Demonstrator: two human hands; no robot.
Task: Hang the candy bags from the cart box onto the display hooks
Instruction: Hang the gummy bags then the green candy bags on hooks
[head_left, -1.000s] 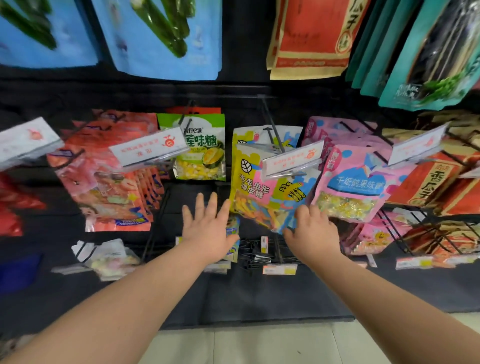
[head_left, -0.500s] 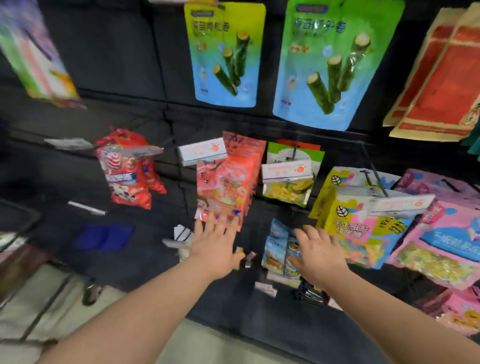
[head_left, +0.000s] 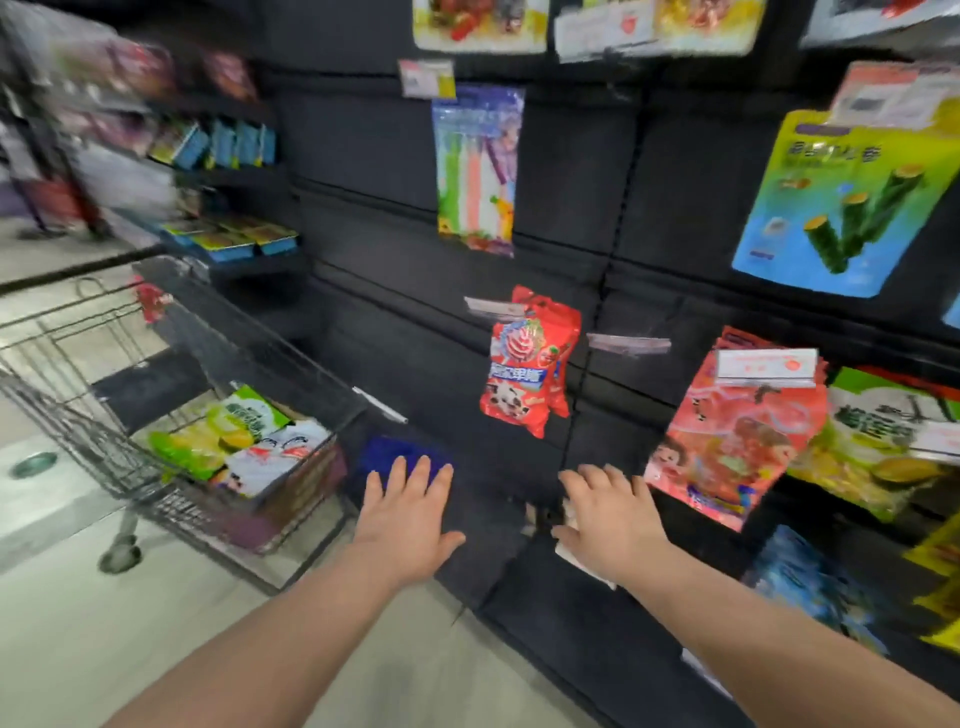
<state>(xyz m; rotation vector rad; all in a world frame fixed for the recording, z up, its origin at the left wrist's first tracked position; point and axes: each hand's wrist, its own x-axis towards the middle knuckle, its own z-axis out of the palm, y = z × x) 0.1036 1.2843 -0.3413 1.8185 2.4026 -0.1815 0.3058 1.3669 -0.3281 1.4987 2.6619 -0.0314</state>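
Head view: both hands are bare and hold nothing. The left hand (head_left: 405, 519) is stretched forward with its fingers straight and spread. The right hand (head_left: 610, 525) is relaxed, its fingers loose, low in front of the black slatted display wall (head_left: 389, 322). A white scrap shows under its palm; whether the hand touches it I cannot tell.

The candy bags lie in the brown cardboard box (head_left: 306, 488) inside the grey wire shopping cart (head_left: 67, 410), left of the hands and well apart from them. A green-and-yellow plastic bag (head_left: 218, 436) is on top, with a white printed bag (head_left: 280, 457) beside it.

On the wall a glossy red candy bag (head_left: 527, 369) hangs, and just right of it a hook with a pale price tag (head_left: 628, 344) carries nothing.

The step in hand looks like fetching a bag. The next move calls for the left hand to swing left over the cart rim, down into the box, and pinch one bag near its top hole.
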